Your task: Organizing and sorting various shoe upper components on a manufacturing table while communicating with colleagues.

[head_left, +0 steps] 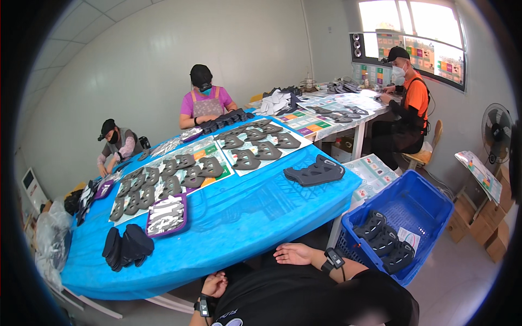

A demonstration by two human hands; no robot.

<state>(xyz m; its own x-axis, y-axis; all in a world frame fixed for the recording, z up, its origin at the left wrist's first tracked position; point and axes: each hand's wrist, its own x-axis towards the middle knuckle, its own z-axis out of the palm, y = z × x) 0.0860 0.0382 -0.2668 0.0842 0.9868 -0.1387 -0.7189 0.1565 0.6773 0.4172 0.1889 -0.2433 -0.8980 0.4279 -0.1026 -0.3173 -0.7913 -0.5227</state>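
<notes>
My left hand [216, 283] rests in front of my body at the table's near edge, its fingers curled in with nothing seen in them. My right hand [292, 254] lies in front of my body, fingers stretched out, holding nothing. Both wrists wear black straps with small devices. Beyond my hands spreads a table under a blue cover [234, 223]. Near its right end lies a small stack of dark grey shaped pads [314, 171]. A purple tray [185, 218] holding white strips sits left of centre. Dark folded pads [128, 248] stand bunched at the near left.
Printed sheets bear rows of grey shaped pieces [246, 159]. At my right, a blue crate [429, 209] contains several black moulded pads [383, 242]. Two people work along the table's far side; another sits at a white table [348, 100]. A fan [497, 130] stands far right.
</notes>
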